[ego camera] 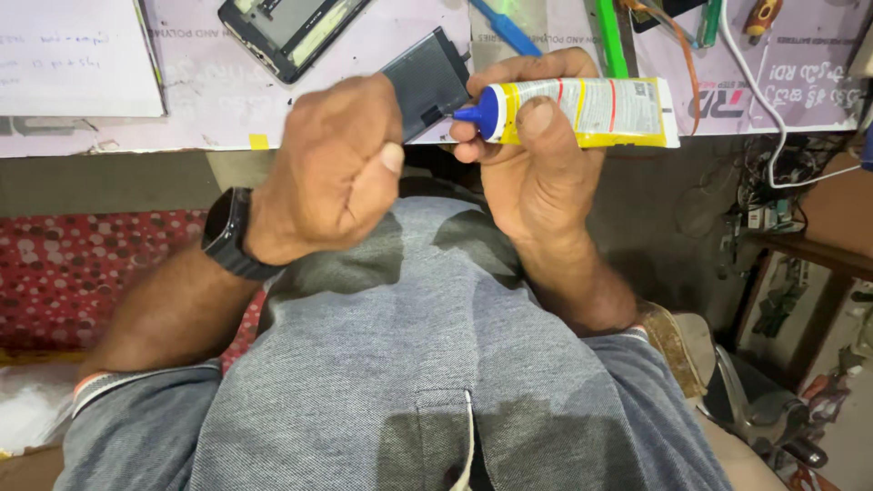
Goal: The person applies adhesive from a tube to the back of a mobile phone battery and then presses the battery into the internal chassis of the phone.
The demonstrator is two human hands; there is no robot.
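My right hand (532, 155) grips a yellow and white glue tube (600, 111) lying sideways, its blue nozzle (480, 114) pointing left. My left hand (336, 168) is closed around the lower part of a flat black rectangular part (427, 80), which juts up and right out of the fist. The nozzle tip touches or nearly touches the edge of that black part. Both hands hover just off the near edge of the workbench, above my lap. A black watch (227, 232) is on my left wrist.
An opened phone frame (286, 32) lies on the pale mat (364, 91) at the bench's far side. A white sheet (73, 55) sits at left. Blue (505, 27) and green (611, 36) tools, a white cable (773, 109) and clutter lie at right.
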